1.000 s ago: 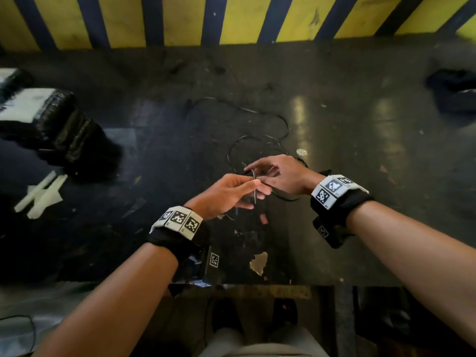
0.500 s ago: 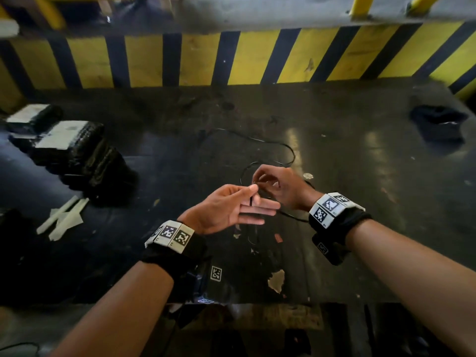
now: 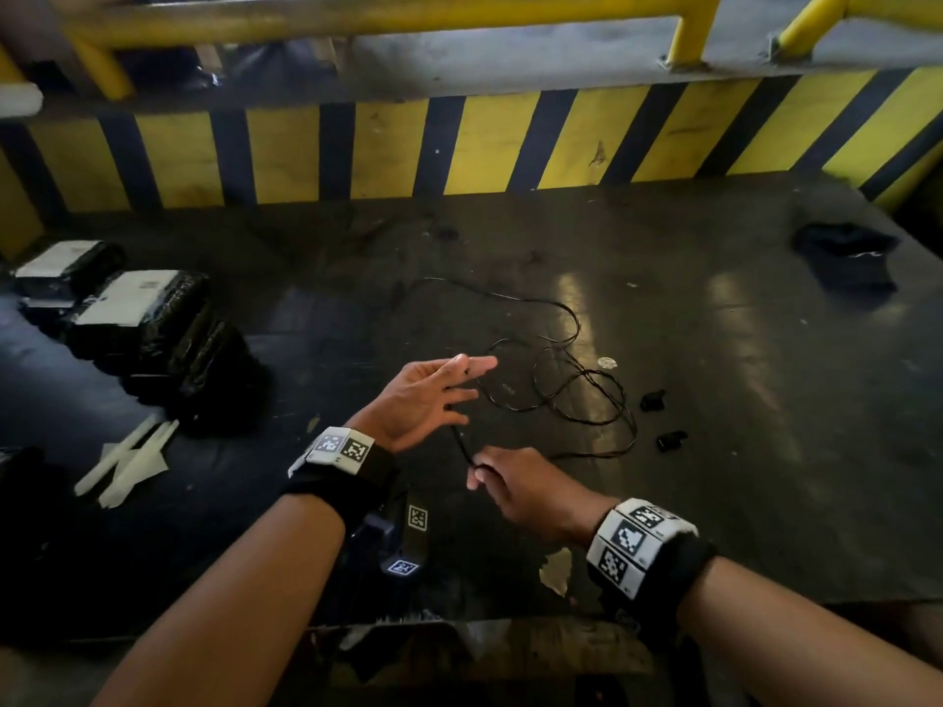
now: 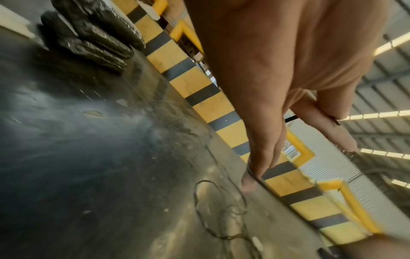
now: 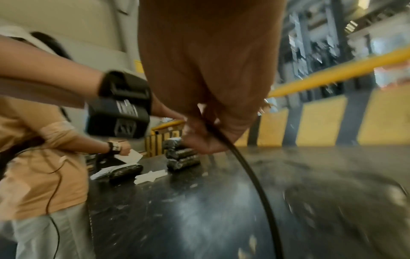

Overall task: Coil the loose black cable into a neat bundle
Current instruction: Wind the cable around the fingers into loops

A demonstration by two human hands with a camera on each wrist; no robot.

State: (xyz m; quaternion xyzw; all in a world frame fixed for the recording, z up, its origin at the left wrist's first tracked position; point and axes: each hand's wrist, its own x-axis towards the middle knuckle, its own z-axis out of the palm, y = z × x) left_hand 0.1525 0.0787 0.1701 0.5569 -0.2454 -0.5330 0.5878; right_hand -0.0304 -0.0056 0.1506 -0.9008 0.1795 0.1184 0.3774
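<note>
Cable [image 3: 556, 380] lies in loose, overlapping loops near the middle of the dark table [image 3: 714, 400], with one strand running toward the far edge and another curving back toward the near edge, where your right hand [image 3: 525, 494] pinches it between thumb and fingertips. In the right wrist view that strand [image 5: 248, 171] leaves your curled fingers [image 5: 199, 138] and drops down to the tabletop. Your left hand [image 3: 423, 398] hovers just left of the loops with palm turned inward and fingers spread straight; a stretch of the cable passes across or between those fingers [image 4: 261, 157], though you cannot tell from the blur whether they grip it. Two small black pieces [image 3: 663, 421] sit just right of the loops. Black wrapped bundles with white labels [image 3: 148, 324] are stacked by the left edge, white strips [image 3: 127, 459] lie nearer you on that side, and a dark cloth [image 3: 847, 257] sits near the far right corner. Yellow-and-black striped barrier [image 3: 459, 140] runs along the far edge.
</note>
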